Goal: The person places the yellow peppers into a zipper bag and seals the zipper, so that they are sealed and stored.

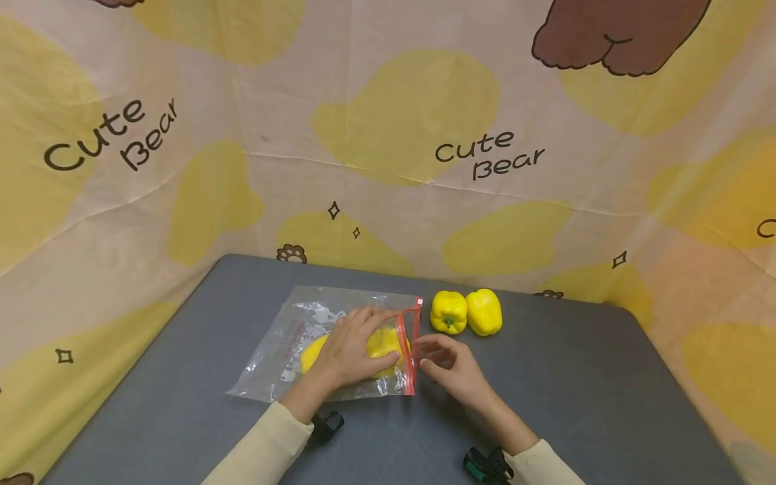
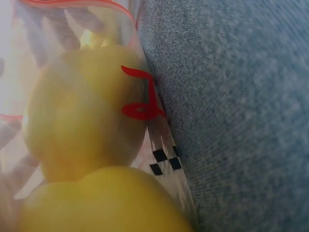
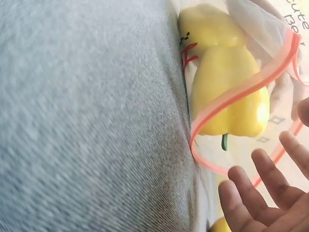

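Note:
A clear zip bag (image 1: 267, 364) with a red seal strip (image 1: 407, 357) lies on the table, its mouth to the right. Inside are two yellow bell peppers; one (image 1: 382, 342) sits near the mouth, the other (image 1: 312, 353) deeper in. My left hand (image 1: 351, 347) rests on top of the bag over them, fingers and thumb extended. Beside the mouth is my right hand (image 1: 457, 370), holding nothing, its fingers (image 3: 270, 179) loosely spread near the gaping red edge. The right wrist view shows the nearer pepper's green stem (image 3: 224, 142).
Two more yellow bell peppers, one (image 1: 448, 312) left of the other (image 1: 484, 312), stand together behind the right hand. The grey tabletop (image 1: 576, 384) ends at a patterned cloth backdrop (image 1: 388, 135). Each wrist wears a black device (image 1: 488, 466).

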`<state>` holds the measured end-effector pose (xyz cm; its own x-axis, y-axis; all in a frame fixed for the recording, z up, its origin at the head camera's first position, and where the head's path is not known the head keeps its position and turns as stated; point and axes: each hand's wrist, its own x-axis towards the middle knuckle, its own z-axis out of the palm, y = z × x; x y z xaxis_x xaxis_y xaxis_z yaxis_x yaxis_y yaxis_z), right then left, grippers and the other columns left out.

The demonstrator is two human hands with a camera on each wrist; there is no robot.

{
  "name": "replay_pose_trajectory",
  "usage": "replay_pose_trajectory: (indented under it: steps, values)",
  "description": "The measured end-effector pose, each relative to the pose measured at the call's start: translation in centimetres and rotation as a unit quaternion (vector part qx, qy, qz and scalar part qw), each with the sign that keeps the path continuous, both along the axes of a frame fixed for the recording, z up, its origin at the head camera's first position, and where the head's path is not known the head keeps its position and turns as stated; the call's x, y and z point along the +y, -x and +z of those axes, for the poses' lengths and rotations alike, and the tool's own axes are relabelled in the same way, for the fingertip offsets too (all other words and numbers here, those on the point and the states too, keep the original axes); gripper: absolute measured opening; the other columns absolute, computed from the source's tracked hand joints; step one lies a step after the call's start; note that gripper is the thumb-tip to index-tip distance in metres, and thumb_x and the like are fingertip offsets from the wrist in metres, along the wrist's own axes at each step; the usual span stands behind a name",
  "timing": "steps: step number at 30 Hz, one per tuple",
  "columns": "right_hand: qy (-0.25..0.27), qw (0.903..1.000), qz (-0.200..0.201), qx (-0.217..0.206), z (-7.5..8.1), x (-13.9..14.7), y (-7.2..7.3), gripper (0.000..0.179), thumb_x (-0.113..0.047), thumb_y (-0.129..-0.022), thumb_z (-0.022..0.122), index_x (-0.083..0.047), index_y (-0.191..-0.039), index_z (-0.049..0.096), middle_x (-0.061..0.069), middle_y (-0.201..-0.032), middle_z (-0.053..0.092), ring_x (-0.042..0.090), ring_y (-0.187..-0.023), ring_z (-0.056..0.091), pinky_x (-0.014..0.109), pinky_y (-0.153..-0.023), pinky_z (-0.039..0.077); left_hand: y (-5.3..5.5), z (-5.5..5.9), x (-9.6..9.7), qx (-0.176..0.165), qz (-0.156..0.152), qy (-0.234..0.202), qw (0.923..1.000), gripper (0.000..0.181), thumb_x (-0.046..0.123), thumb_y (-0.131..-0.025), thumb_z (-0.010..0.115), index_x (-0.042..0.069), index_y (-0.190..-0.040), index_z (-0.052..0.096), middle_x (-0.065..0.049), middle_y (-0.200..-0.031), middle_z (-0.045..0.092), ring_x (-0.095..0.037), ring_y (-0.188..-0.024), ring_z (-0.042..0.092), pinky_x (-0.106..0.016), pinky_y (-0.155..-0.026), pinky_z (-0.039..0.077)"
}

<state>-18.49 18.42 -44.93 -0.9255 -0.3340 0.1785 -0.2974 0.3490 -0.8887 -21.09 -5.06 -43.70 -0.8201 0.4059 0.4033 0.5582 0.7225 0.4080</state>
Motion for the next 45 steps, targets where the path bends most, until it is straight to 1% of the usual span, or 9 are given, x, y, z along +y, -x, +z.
replay_pose_trajectory:
  steps: [3,6,9,15,21,27,29,38,45]
  values:
    - [-0.009,0.9993,-0.034,0.012,0.4,0.1,-0.1,0.035,-0.009,-0.086,0.068,-0.009,-0.121,0.063,0.017,-0.113,0.067,0.031,-0.097,0.064,0.036,-0.081,0.052,0.0,0.0,0.0,-0.002,-0.001,-0.001,1.0000,0.064,0.053,-0.075,0.067,0.033,-0.135,0.052,0.005,-0.115,0.058,-0.017,-0.104,0.053,-0.036,-0.081,0.042]
    - [-0.026,0.9967,-0.072,0.025,0.7,0.2,-0.1,0.034,-0.012,-0.085,0.070,-0.013,-0.118,0.065,0.015,-0.111,0.067,0.030,-0.094,0.065,0.038,-0.079,0.053,0.0,0.0,0.0,-0.003,0.000,0.001,1.0000,0.065,0.053,-0.075,0.067,0.033,-0.135,0.052,0.005,-0.116,0.058,-0.017,-0.104,0.053,-0.036,-0.081,0.042]
    - [-0.060,0.9909,-0.102,0.064,1.1,0.4,-0.2,0.035,-0.014,-0.082,0.073,-0.018,-0.116,0.067,0.010,-0.110,0.068,0.029,-0.094,0.065,0.042,-0.075,0.054,0.0,-0.1,0.0,-0.005,0.001,0.003,1.0000,0.065,0.053,-0.076,0.066,0.033,-0.135,0.051,0.005,-0.115,0.058,-0.017,-0.104,0.053,-0.035,-0.081,0.041]
    - [-0.133,0.9675,-0.132,0.169,2.1,0.9,0.0,0.038,-0.019,-0.076,0.075,-0.018,-0.114,0.068,-0.001,-0.112,0.068,0.026,-0.097,0.062,0.045,-0.074,0.051,0.0,-0.1,0.0,-0.005,0.001,0.000,1.0000,0.065,0.053,-0.076,0.067,0.033,-0.135,0.051,0.004,-0.113,0.058,-0.016,-0.101,0.052,-0.033,-0.079,0.041]
    - [-0.167,0.9528,-0.152,0.203,2.7,1.8,0.7,0.039,-0.022,-0.076,0.074,-0.016,-0.114,0.068,0.002,-0.111,0.068,0.024,-0.096,0.061,0.043,-0.074,0.050,0.0,-0.1,0.0,-0.006,0.000,0.001,1.0000,0.065,0.053,-0.076,0.067,0.034,-0.135,0.051,0.003,-0.115,0.059,-0.017,-0.101,0.052,-0.034,-0.080,0.041]
    - [-0.231,0.9164,-0.183,0.270,3.1,2.9,1.6,0.042,-0.030,-0.073,0.073,-0.019,-0.113,0.067,0.004,-0.110,0.065,0.024,-0.096,0.061,0.045,-0.069,0.051,-0.1,-0.1,0.1,-0.011,0.001,0.011,0.9999,0.066,0.054,-0.075,0.066,0.034,-0.136,0.050,0.003,-0.117,0.057,-0.018,-0.104,0.053,-0.035,-0.081,0.042]
    - [-0.237,0.9099,-0.192,0.281,3.2,3.2,2.0,0.042,-0.031,-0.072,0.073,-0.019,-0.112,0.068,0.004,-0.109,0.065,0.026,-0.095,0.061,0.046,-0.068,0.051,-0.1,-0.1,0.1,-0.010,0.001,0.012,0.9999,0.066,0.053,-0.075,0.066,0.034,-0.137,0.050,0.004,-0.115,0.057,-0.018,-0.103,0.053,-0.035,-0.081,0.042]
    - [-0.229,0.9150,-0.216,0.252,3.5,5.1,3.8,0.040,-0.030,-0.075,0.072,-0.017,-0.112,0.069,0.007,-0.113,0.064,0.032,-0.099,0.059,0.053,-0.070,0.050,-0.1,-0.1,0.1,-0.006,-0.002,0.014,0.9999,0.066,0.053,-0.075,0.065,0.033,-0.137,0.050,0.006,-0.109,0.056,-0.015,-0.100,0.052,-0.032,-0.078,0.040]
    - [-0.248,0.9171,-0.218,0.223,3.0,6.8,6.0,0.043,-0.033,-0.076,0.072,-0.017,-0.116,0.067,0.015,-0.115,0.061,0.039,-0.101,0.057,0.057,-0.074,0.047,-0.1,0.0,0.1,-0.008,-0.002,0.014,0.9999,0.066,0.052,-0.076,0.065,0.033,-0.137,0.049,0.005,-0.112,0.057,-0.016,-0.102,0.053,-0.033,-0.080,0.041]
